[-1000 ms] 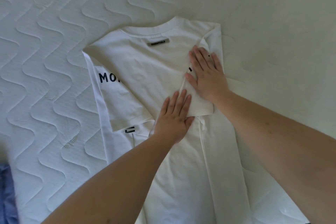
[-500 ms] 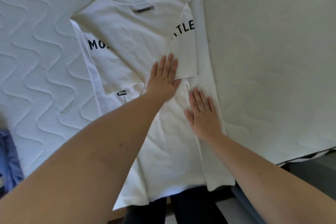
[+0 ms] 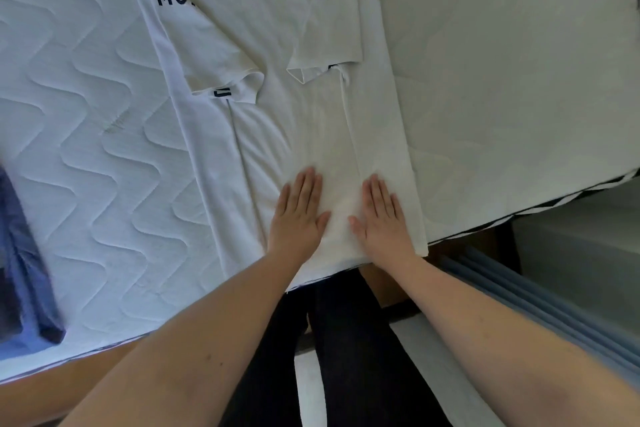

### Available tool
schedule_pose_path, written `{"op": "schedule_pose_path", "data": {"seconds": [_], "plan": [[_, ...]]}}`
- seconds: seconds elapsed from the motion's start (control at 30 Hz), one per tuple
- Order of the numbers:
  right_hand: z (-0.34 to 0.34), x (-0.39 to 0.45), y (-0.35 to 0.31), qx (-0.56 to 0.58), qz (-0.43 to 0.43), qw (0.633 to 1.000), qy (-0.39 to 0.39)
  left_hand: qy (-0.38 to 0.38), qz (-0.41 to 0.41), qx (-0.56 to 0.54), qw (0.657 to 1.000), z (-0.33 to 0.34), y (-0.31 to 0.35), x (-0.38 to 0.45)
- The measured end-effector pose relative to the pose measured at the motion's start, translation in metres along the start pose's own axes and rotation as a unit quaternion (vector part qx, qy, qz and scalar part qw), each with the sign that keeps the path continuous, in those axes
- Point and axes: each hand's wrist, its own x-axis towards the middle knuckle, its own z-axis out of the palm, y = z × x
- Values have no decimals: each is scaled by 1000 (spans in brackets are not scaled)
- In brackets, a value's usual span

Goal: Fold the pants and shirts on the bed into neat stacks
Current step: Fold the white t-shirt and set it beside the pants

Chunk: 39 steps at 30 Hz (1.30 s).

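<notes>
White shirt (image 3: pixel 277 107) lying on bed (image 3: pixel 86 149), long axis running from lower centre to top of frame; left hand (image 3: pixel 298 215) and right hand (image 3: pixel 384 222) both pressing flat, fingers straight, gripping nothing, at near hem, equally close

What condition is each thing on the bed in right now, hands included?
white T-shirt: flat on the bed, both sides and sleeves folded inward, not yet folded lengthwise.
left hand: open, pressed flat near the shirt's hem.
right hand: open, pressed flat near the hem.
blue garment: lying at the left edge, blurred; fold unclear.
mattress: quilted, bare.
</notes>
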Motion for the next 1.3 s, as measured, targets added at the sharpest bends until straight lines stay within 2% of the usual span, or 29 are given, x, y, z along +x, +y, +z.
{"op": "schedule_pose_path", "data": {"seconds": [0.1, 0.17, 0.23, 0.3, 0.37, 0.43, 0.5, 0.6, 0.7, 0.8, 0.9, 0.97, 1.0, 1.03, 1.13, 1.3], "plan": [[8, -35, -4, 33, 9, 999, -39, -36, 46, -26, 998, 5, 1, -43], [3, -50, -6, 69, 24, 997, -28, -22, 70, -27, 997, 1, -4, -67], [-9, -58, -2, 95, 63, 994, 2, 16, 47, -64, 997, -8, -15, -80], [-18, -59, 5, 119, 133, 983, 39, 54, -54, -175, 982, -16, -31, -94], [-27, -54, 14, 172, 229, 957, 45, 88, -213, -321, 919, -19, -54, -105], [-31, -46, 24, 233, 310, 921, 28, 95, -347, -374, 854, -15, -77, -118], [-32, -39, 33, 279, 345, 896, 0, 67, -406, -401, 818, -9, -91, -128], [-30, -35, 42, 317, 342, 883, -47, -1, -424, -463, 778, -6, -95, -133], [-29, -42, 43, 353, 320, 879, -32, -50, -402, -465, 787, -11, -83, -140], [-33, -58, 37, 412, 281, 867, 0, -36, -422, -512, 747, -20, -68, -150], [-44, -77, 29, 437, 243, 863, 67, 3, -419, -551, 722, -28, -52, -161], [-52, -92, 25, 431, 197, 875, 98, 51, -418, -597, 683, -35, -42, -171], [-55, -99, 24, 417, 166, 887, 107, 77, -417, -604, 675, -38, -38, -177], [-57, -107, 23, 396, 137, 901, 110, 96, -413, -596, 682, -40, -34, -182], [-61, -125, 22, 350, 88, 929, 83, 100, -364, -527, 762, -47, -26, -195], [-73, -138, 29, 249, 36, 966, -61, -13, -245, -404, 881, -60, -25, -212]]}}
